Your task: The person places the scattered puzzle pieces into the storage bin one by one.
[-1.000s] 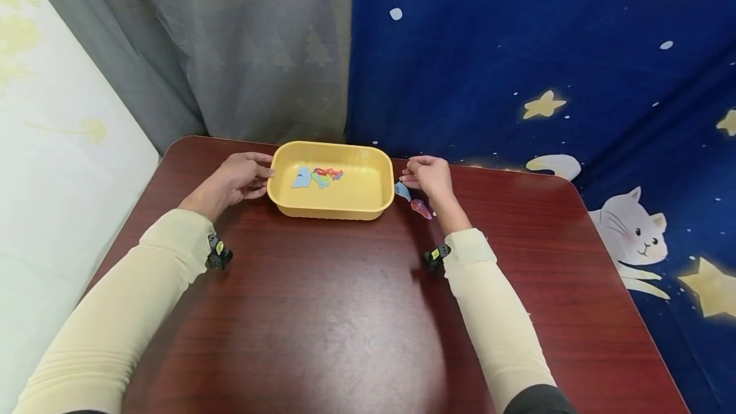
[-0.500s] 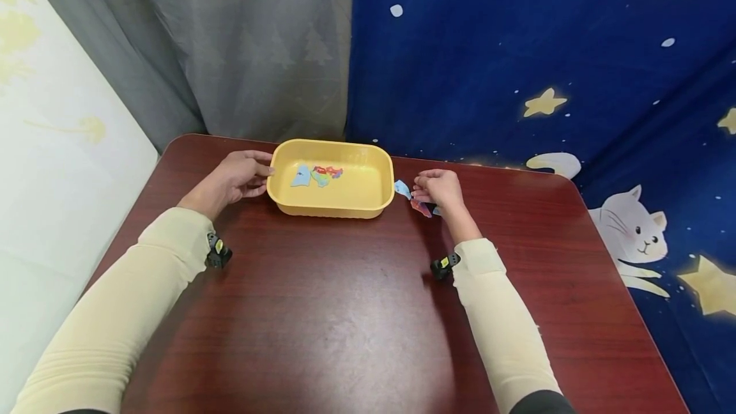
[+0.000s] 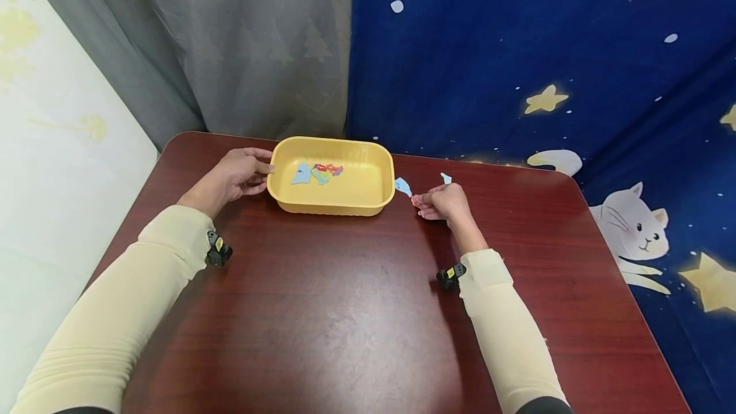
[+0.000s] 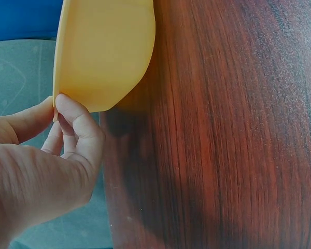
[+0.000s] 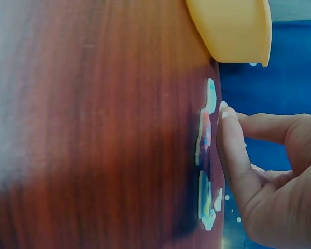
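Note:
My left hand (image 3: 232, 177) pinches the left rim of the yellow plastic basin (image 3: 330, 204) between thumb and fingers. Inside lie a light blue flat puzzle piece (image 3: 301, 174), a green one (image 3: 320, 176) and red ones (image 3: 330, 169). My right hand (image 3: 447, 202) is right of the basin, its fingertips right at a red puzzle piece (image 3: 416, 200), which it partly covers. In the right wrist view the thumb and index fingertips come together close over the row, where the red piece (image 5: 203, 136) lies flat. A blue piece (image 3: 403, 186) is beside the basin.
Another pale blue piece (image 3: 445, 178) lies behind the right hand. The dark red wooden table (image 3: 345, 299) backs onto a grey curtain (image 3: 270, 50) and a blue star-printed curtain (image 3: 460, 69). A white patterned surface (image 3: 69, 165) borders its left side.
My right hand has moved right and slightly nearer, from the blue piece to the red one, uncovering a pale blue piece behind it. The left hand keeps its hold on the basin rim.

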Available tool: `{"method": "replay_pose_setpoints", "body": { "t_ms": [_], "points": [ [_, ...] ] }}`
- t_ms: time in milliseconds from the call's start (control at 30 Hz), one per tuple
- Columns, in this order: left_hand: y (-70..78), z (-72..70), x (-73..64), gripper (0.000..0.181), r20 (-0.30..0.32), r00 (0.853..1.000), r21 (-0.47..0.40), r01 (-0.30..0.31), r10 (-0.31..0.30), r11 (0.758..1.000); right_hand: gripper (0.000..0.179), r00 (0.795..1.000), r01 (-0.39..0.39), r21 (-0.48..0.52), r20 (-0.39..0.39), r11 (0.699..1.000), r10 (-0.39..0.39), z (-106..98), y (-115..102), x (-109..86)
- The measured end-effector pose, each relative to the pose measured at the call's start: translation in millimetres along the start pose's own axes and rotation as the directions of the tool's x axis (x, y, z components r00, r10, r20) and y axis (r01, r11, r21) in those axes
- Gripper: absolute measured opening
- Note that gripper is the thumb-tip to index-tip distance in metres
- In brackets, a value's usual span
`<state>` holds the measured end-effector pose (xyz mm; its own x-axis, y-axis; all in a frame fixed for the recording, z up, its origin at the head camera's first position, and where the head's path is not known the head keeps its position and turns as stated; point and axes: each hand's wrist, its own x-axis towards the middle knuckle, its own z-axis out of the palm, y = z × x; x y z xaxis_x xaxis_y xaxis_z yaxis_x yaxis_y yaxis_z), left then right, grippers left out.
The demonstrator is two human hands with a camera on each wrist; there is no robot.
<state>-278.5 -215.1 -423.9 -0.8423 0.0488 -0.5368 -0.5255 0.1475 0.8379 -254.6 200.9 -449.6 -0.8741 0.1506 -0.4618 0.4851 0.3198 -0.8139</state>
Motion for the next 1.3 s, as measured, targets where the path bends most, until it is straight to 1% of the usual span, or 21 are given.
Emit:
{"method": "replay_pose_setpoints", "body": {
  "t_ms": [100,200,400,633,767,1000,1200,1300],
  "points": [
    [0.1,0.1,-0.5,0.046,-0.004,1.000,0.001,0.003,-0.003,1.000,0.027,0.999,-0.030,0.021,0.024,0.999,0.030,2,4,-1.2],
    [0.0,-0.1,-0.5,0.046,-0.002,1.000,-0.005,0.008,-0.008,1.000,0.027,0.999,-0.034,-0.007,0.023,0.999,0.034,5,9,-1.4],
    [0.2,0.8,-0.6,0.049,0.007,1.000,-0.015,0.014,-0.014,1.000,0.021,1.000,-0.013,-0.137,-0.028,0.990,0.009,11,12,-0.2],
    [0.4,0.7,-0.5,0.050,0.017,1.000,-0.026,0.018,-0.017,1.000,0.018,0.995,-0.070,-0.180,-0.081,0.981,0.056,14,13,4.7],
    [0.8,1.1,-0.2,0.050,0.016,1.000,-0.031,0.021,-0.020,0.999,0.017,0.996,-0.064,-0.199,-0.078,0.978,0.050,10,11,2.8],
    [0.3,1.2,-0.4,0.050,0.015,1.000,-0.020,0.016,-0.016,1.000,0.014,0.999,-0.027,-0.178,-0.042,0.984,0.020,-3,4,-1.1],
    [0.2,0.9,-0.6,0.048,0.005,1.000,-0.012,0.007,-0.007,1.000,0.009,0.997,0.005,-0.219,-0.080,0.976,-0.023,-12,-2,-1.9],
    [0.4,0.5,-0.6,0.048,0.005,1.000,-0.013,0.007,-0.007,1.000,0.006,0.995,0.008,-0.232,-0.099,0.973,-0.032,-17,-5,-1.5]
  ]
}}
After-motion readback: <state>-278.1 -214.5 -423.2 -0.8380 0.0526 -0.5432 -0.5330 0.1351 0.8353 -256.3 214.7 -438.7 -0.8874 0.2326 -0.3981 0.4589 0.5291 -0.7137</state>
